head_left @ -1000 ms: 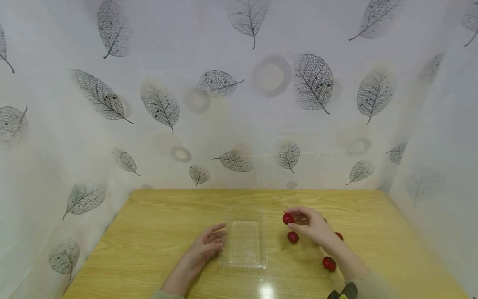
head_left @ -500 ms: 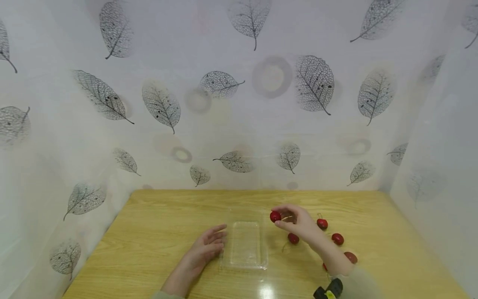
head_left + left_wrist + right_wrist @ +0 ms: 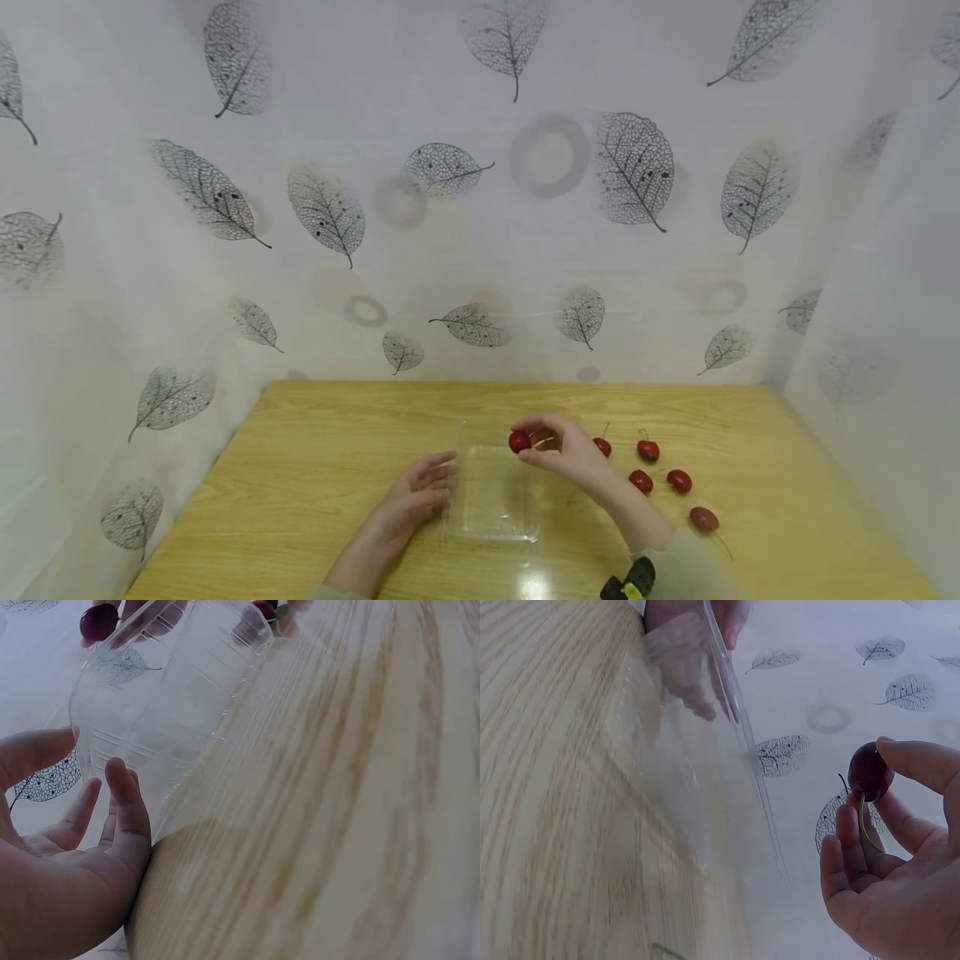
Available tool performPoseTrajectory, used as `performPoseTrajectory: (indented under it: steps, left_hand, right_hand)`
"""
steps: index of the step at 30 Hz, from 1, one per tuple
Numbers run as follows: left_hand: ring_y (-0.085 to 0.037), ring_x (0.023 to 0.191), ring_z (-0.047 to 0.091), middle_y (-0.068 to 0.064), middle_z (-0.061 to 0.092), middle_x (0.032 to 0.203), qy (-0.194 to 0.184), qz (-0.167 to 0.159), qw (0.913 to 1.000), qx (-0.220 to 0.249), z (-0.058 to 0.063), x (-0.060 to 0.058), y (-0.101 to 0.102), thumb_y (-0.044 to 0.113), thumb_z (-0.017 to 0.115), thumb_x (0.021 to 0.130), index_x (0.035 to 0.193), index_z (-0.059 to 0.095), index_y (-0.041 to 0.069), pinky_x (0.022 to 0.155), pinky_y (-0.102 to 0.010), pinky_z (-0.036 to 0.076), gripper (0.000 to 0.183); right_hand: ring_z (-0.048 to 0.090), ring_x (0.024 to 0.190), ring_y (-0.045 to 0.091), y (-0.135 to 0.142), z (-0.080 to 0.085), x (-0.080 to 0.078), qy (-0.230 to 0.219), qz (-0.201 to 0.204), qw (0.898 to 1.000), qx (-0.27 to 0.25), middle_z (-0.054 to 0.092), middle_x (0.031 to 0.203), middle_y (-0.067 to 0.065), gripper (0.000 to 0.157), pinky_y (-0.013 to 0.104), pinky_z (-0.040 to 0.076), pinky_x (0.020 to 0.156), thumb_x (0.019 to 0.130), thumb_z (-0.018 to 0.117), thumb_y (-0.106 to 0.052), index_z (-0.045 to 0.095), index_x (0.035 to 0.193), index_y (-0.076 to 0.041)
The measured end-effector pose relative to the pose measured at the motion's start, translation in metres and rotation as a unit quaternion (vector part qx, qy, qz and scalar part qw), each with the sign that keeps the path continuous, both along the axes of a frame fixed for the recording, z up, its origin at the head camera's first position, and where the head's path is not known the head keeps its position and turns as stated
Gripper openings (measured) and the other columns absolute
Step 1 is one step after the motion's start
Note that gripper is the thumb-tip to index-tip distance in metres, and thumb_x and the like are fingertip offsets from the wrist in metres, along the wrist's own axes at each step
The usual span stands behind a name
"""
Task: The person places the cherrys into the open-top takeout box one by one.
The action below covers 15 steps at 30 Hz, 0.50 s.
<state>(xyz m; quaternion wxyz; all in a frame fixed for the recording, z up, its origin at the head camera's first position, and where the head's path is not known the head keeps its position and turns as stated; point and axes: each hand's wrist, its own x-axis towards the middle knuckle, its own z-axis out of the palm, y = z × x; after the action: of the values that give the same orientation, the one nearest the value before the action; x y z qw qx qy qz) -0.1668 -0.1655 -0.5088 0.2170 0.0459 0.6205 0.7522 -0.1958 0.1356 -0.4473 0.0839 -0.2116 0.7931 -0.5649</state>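
A dark red cherry (image 3: 520, 442) with a green stem is pinched between the thumb and fingertips of my right hand (image 3: 566, 454). In the head view it overlaps the far right part of a clear plastic box (image 3: 491, 533); the right wrist view shows the cherry (image 3: 871, 772) higher than the rim of the box (image 3: 739, 727). My left hand (image 3: 412, 496) rests on the table at the left side of the box, fingers loosely bent, fingertips right at its wall. The left wrist view shows these fingers (image 3: 124, 795) beside the box (image 3: 172, 690), holding nothing.
On the wooden table (image 3: 337, 433) to the right lie several more cherries, among them one cherry (image 3: 648, 451) at the back and another cherry (image 3: 703, 519) nearest the front. My right forearm passes in front of this group. A leaf-patterned curtain (image 3: 480, 250) encloses the back and sides.
My right hand has moved left with the cherry, from beside the loose cherries to over the box. More of the cherries on the right now show. The left hand has stayed put.
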Motion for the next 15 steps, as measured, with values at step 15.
performPoseTrajectory:
  steps: [15]
  left_hand:
    - [-0.014,0.118,0.056,-0.024,0.046,0.155,-0.004,0.002,0.9999,-0.013,0.002,0.001,0.003,0.006,0.063,0.099,0.161,0.03,-0.007,0.095,-0.025,0.053,0.072]
  right_hand:
    - [0.067,0.098,0.008,-0.031,-0.015,0.004,0.008,0.037,0.999,0.016,0.074,0.113,0.018,0.037,0.022,0.055,0.091,0.094,0.078,-0.012,0.069,0.127,0.002]
